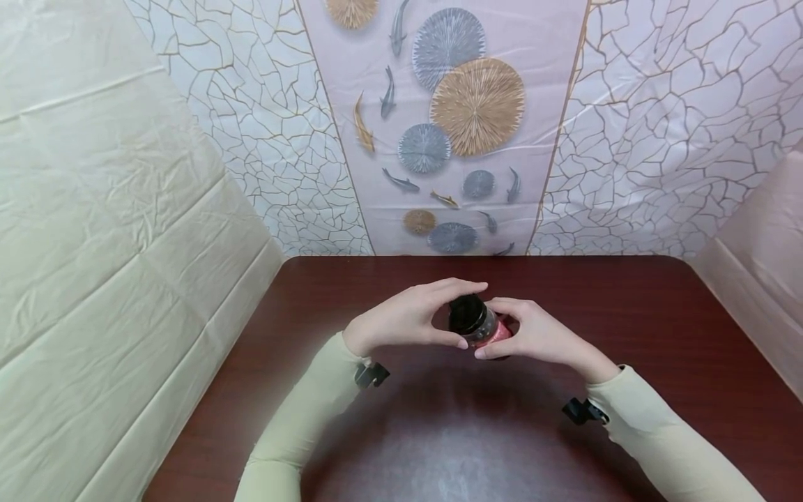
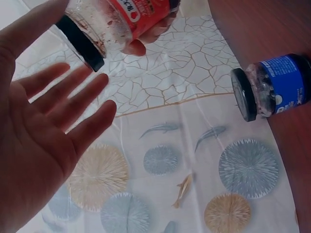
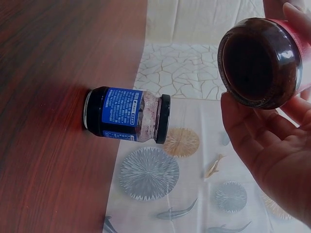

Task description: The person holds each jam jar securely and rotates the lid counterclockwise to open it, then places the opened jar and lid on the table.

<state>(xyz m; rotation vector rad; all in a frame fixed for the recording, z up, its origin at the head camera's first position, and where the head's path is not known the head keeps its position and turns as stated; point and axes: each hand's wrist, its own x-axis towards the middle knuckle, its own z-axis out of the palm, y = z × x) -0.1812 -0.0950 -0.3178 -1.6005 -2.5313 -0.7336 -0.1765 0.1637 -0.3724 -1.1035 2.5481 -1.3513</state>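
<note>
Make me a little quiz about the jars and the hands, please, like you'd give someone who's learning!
1. Which hand grips the red-labelled jar?

2. True or false: the blue-labelled jar has its lid on.

3. On the left hand, the fingers are:
A) curled in a fist
B) spread apart
C) wrapped round the blue-labelled jar

Key: 1. The right hand. 2. True. 3. B.

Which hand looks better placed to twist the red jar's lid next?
Left, probably. The left hand is open close to the lid, holding nothing. The right hand grips the red jar by its body, so it seems better suited to steadying it.
</note>
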